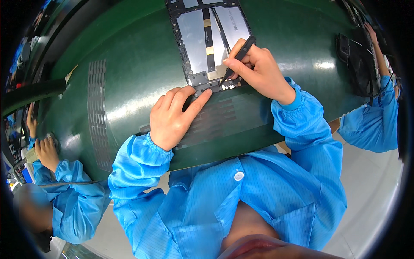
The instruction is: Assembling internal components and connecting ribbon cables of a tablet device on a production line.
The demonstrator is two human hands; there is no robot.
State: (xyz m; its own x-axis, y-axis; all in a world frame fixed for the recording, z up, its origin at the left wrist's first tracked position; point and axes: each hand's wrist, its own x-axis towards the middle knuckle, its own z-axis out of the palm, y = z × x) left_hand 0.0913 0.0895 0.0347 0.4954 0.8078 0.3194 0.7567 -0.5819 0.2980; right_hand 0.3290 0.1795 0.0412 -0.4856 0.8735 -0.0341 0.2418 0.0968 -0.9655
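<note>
An opened tablet (189, 36) with silver battery panels and a dark frame lies on the green table, its lower end toward me. A black flat cable with gold-coloured patches runs down its middle. My left hand (171, 114) rests at the tablet's lower left edge. Its fingertips and outstretched thumb touch the black strip there, with a gap between thumb and index finger. Black tweezers (246, 48) are pinched in my right hand (261, 71). They slant down to the left, and their tip is at the tablet's lower edge, close to my left thumb.
Dark slotted strips (97, 114) lie on the green table (302, 39) to the left, with more near its front edge. A dark tube-like arm (36, 96) reaches in from the left. Co-workers in blue sit on both sides. A black pouch-like item (360, 69) lies at right.
</note>
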